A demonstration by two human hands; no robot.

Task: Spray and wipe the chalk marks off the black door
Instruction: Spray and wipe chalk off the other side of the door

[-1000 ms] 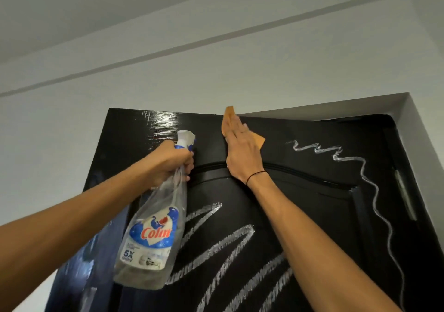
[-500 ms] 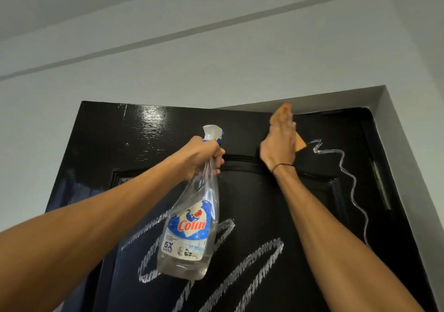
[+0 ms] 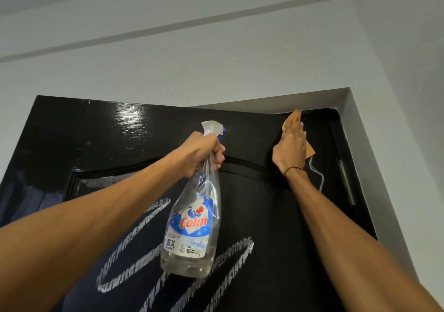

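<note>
Flat fingers [image 3: 296, 129] on cloth [image 3: 310, 152] — door [image 3: 252, 191]

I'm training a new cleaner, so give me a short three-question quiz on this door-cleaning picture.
1. True or false: the left hand grips the spray bottle.
2. What does the right hand press on the door? A) a sponge B) an orange cloth C) a brush
3. Fill in: large chalk marks remain on the door's ____ panel, under the bottle.

Key: 1 true. 2 B, the cloth. 3 lower.
</note>
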